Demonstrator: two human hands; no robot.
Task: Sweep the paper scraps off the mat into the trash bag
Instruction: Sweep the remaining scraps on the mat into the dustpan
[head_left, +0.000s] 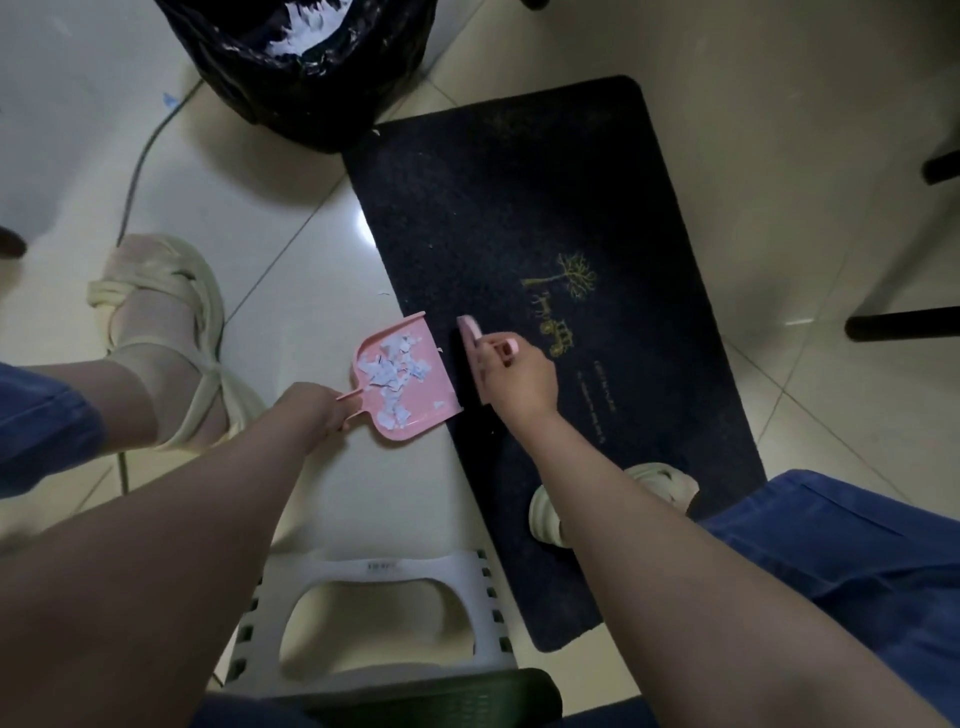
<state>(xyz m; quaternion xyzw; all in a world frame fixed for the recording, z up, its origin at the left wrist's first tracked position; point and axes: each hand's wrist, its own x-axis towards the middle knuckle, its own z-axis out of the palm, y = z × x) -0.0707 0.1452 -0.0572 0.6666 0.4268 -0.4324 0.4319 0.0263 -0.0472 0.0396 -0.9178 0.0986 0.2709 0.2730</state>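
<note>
Gripping the pink dustpan (410, 387) handle, left hand (317, 410) held it at the mat (545, 208) left edge w/ paper scraps (393, 370) inside; right hand (519, 387) clutched pink brush (471, 340) just beside; trash bag (322, 98) sat nr mat's far corner.

The scene is dim and flat, with one pale patch of glare on the glossy floor (363, 228) just beside the mat (519, 208), and broad soft shadows pooling around the trash bag (311, 78). The dark mat swallows detail, and its gold print (558, 306) is soft and illegible. Wide-angle distortion bends the tile lines and stretches everything near the lower edges.
</note>
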